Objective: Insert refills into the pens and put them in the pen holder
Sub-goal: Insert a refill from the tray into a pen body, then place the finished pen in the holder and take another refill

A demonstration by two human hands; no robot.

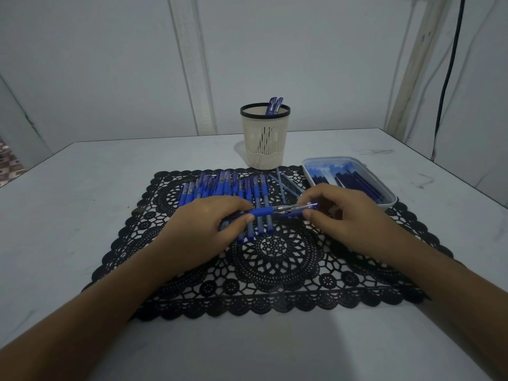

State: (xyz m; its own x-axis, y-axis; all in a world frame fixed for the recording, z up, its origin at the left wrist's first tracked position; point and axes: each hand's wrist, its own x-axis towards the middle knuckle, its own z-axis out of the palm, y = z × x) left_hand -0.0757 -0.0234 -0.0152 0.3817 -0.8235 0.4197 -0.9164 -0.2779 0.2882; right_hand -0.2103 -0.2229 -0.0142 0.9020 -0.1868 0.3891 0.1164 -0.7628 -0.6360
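Both hands hold one blue pen (277,209) level above the black lace mat (275,259). My left hand (211,221) pinches its blue grip end; my right hand (338,213) pinches the clear cap end. Under and behind the hands, several blue pens (220,188) lie in a row on the mat. A cream mesh pen holder (264,138) with a black rim stands behind the mat, two blue pens (274,106) upright in it. A clear tray (390,196) of dark blue refills sits at the right.
A few loose thin refills (286,185) lie on the mat between the pen row and the tray. The white table (82,188) meets a wall behind. A black cable (450,67) hangs down the wall at the far right.
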